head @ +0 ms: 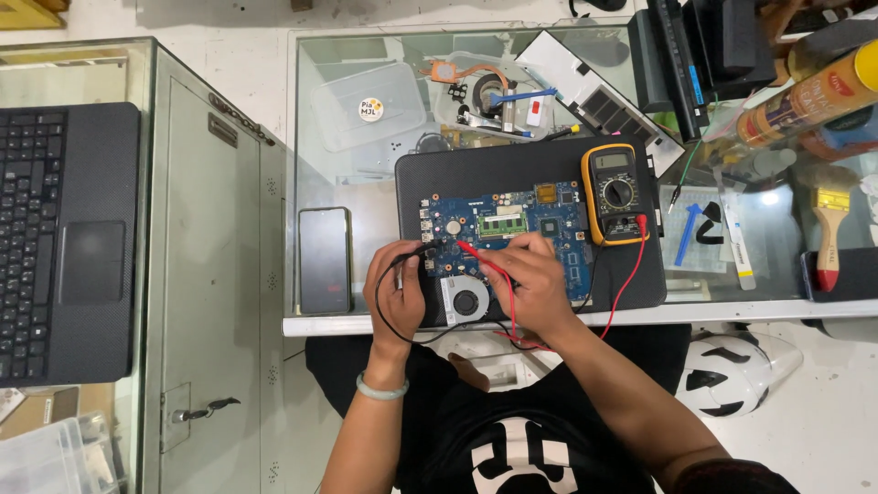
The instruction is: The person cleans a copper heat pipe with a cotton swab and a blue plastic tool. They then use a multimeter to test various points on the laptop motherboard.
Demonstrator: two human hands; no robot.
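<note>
Blue circuit board (512, 229), left hand (395, 297) gripping black probe (422, 249), right hand (533, 284) pinching red probe (476, 252), yellow multimeter (613, 194) beside.

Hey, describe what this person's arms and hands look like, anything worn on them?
Both forearms are bare. The left hand has a pale green bangle at its wrist. The right hand wears nothing visible; a dark short sleeve shows at that arm's upper end.

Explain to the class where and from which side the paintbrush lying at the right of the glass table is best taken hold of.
Probably by the red and yellow handle of the paintbrush, from above. It lies flat with the bristles pointing away from the person and the handle end toward the table's near edge, bare along both sides, so fingers can close across it.
</note>
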